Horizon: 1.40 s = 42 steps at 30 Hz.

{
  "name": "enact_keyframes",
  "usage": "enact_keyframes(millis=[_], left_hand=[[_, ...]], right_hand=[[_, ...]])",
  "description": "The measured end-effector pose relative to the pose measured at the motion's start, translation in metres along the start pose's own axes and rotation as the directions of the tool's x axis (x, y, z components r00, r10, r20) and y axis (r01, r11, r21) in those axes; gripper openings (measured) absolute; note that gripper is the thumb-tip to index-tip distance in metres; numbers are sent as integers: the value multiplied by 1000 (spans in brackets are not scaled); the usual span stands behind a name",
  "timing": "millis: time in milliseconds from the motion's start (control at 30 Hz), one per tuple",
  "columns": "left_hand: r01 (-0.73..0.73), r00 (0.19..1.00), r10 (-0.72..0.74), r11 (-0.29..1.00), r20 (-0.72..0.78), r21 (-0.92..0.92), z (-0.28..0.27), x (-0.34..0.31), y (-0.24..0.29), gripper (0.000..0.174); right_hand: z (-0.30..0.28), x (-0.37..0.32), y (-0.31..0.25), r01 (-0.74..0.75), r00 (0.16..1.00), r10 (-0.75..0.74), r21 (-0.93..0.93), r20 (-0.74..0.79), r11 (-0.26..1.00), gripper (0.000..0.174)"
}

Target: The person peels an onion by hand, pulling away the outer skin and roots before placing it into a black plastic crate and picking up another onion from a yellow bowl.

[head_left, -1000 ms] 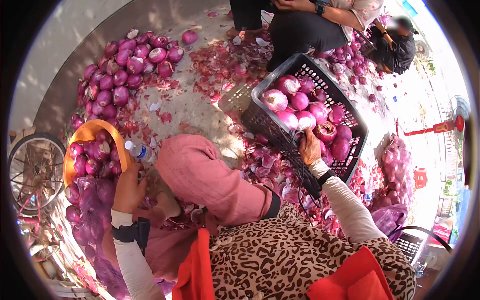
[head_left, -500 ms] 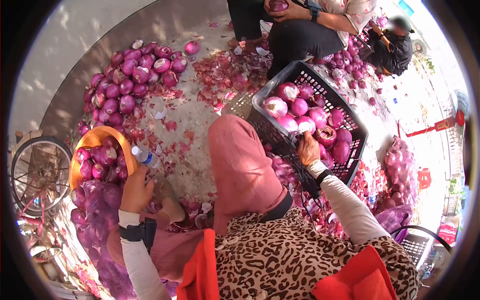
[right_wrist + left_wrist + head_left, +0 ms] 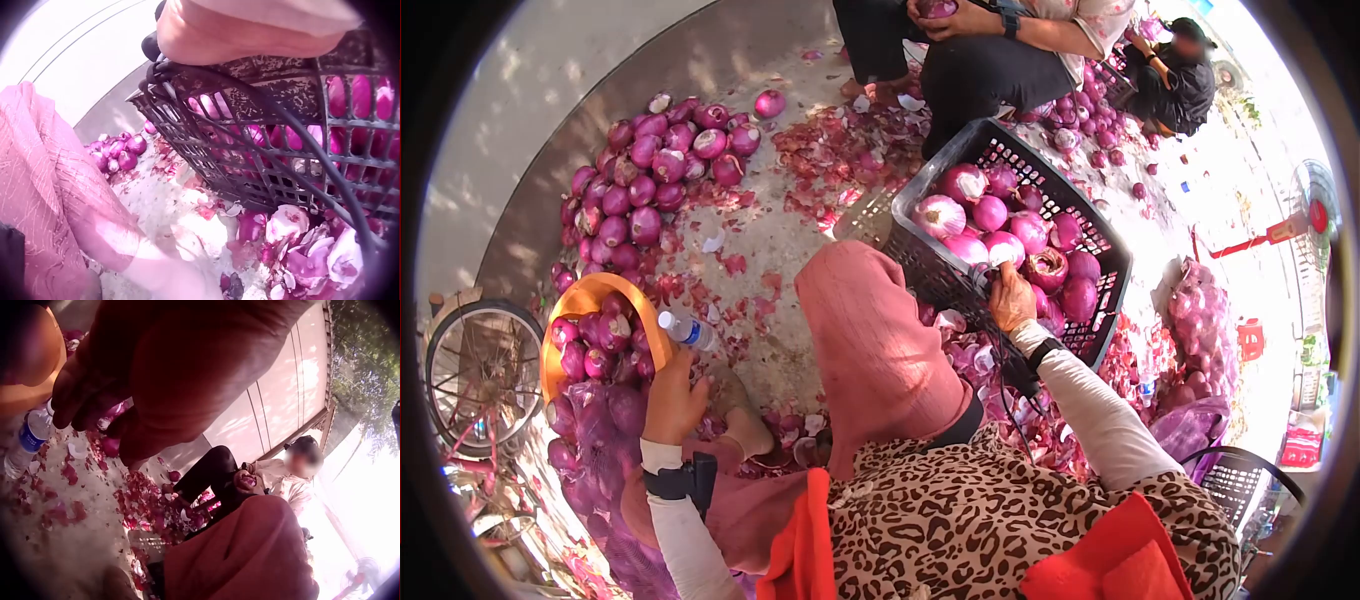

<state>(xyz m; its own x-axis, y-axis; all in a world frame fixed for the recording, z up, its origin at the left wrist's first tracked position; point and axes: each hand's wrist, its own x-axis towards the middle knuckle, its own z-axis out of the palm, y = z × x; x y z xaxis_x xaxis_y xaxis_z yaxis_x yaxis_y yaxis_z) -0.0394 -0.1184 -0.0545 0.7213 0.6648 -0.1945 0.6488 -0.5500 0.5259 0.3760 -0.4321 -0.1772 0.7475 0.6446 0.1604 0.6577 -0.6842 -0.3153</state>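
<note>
My right hand (image 3: 1012,300) grips the near rim of a black plastic crate (image 3: 1120,255) with its fingers curled over the edge. Inside the crate lie several peeled purple onions (image 3: 1030,232). A dark cord (image 3: 306,134) hangs down the crate's side below this hand in the right wrist view. My left hand (image 3: 672,400) is beside the right edge of an orange basin (image 3: 640,300) holding purple onions (image 3: 613,332). In the left wrist view, the fingers of my left hand (image 3: 100,419) hang loosely bent, with nothing visible between them.
A water bottle (image 3: 686,330) is beside the basin. A pile of onions (image 3: 640,180) lies at the upper left, with loose skins (image 3: 855,165) across the ground. Two people crouch beyond the crate. A full mesh bag (image 3: 1200,325) and a red-handled fan (image 3: 1285,230) are at right.
My bent knee has shifted right and stands more upright. The nearer crouching person's hands now show an onion. My right hand stays on the crate; my left stays by the basin.
</note>
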Motion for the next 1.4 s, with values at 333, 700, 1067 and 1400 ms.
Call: enact_keyframes(millis=[333,700,1067,1400], left_hand=[[51,998,-54,996,43,71,0,2,6,32],[-162,984,168,982,-65,99,8,8,7,29],[-36,999,30,977,35,208,-1,10,25,34],[-37,997,50,981,-64,191,-12,-4,21,37]], right_hand=[[3,0,0,-18,1000,18,-6,1,1000,21],[1,-1,0,-25,999,26,-23,40,999,22],[9,-1,9,-45,999,46,-55,14,997,29],[-5,-7,-8,175,984,-175,13,-25,984,34]])
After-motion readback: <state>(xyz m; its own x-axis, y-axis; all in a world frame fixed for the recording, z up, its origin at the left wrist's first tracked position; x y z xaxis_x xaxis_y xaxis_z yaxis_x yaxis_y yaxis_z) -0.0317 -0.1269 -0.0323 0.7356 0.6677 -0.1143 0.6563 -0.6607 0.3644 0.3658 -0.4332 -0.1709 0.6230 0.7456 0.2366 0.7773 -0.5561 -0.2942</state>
